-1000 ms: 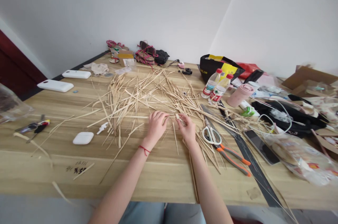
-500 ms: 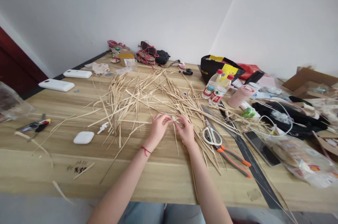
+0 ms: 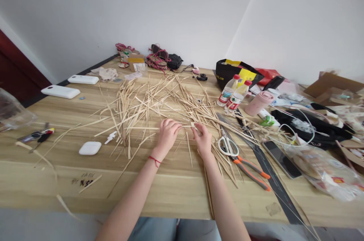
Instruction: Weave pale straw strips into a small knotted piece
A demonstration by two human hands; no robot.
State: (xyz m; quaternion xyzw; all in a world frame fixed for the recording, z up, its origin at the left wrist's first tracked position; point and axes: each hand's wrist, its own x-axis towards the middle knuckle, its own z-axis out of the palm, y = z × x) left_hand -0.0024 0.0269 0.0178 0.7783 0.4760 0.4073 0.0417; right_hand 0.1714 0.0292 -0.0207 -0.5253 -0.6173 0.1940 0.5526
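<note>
The left hand [image 3: 167, 135] and right hand [image 3: 203, 138] pinch a thin, flat, pale-tan strip [image 3: 186, 126] between them, probably keeping it taut, near the tangled heap of dry, straw-coloured strips [image 3: 124, 100]. White-handled metal scissors [image 3: 227, 146] lie right, seemingly within reach, on the wood-grained surface [image 3: 176, 191].

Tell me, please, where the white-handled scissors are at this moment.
In the head view, the scissors lie on the table, right of the right hand, beside the orange-handled tool.
</note>
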